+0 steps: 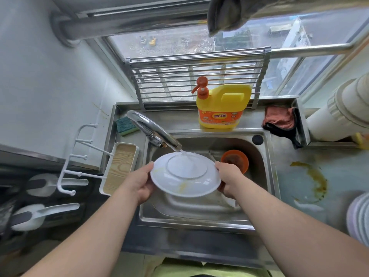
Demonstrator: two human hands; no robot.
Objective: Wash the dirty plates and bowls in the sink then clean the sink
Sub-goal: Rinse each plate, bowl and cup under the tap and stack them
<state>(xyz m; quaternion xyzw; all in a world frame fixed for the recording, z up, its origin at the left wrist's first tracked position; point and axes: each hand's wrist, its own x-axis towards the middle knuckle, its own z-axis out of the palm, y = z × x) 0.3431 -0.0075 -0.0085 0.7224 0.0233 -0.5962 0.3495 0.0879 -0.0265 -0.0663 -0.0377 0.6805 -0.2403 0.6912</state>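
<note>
A steel sink (265, 176) takes up the middle of the counter, with water pooled low in its basin. Inside it, toward the back right, sits an orange bowl (235, 159) with brownish residue in it, and something pale lies at the bottom under the right wrist, too hidden to make out. Right of the sink, the counter (339, 176) carries a ring-shaped brown stain (315, 182).

On the ledge behind the sink stands a yellow jug of dish soap (221, 106) with an orange pump top. A pink and black cloth (279, 119) lies crumpled to its right, and a green and yellow sponge (124, 125) sits in the back left corner. Left of the sink is a white tray (119, 166) with a wooden bottom.

The chrome tap (153, 130) arches in from the back left, and its stream falls onto a white plate (185, 174) held above the basin. The plate is turned bottom-up and tipped a little toward the person, so the water hits the raised foot ring. A yellowish smear marks the near edge.

Both forearms reach in bare from below. The left hand (139, 180) grips the plate's left rim, thumb on top and fingers curled beneath. The right hand (229, 178) holds the opposite rim the same way, thumb lying along the upper edge, fingers tucked under and out of sight.
</note>
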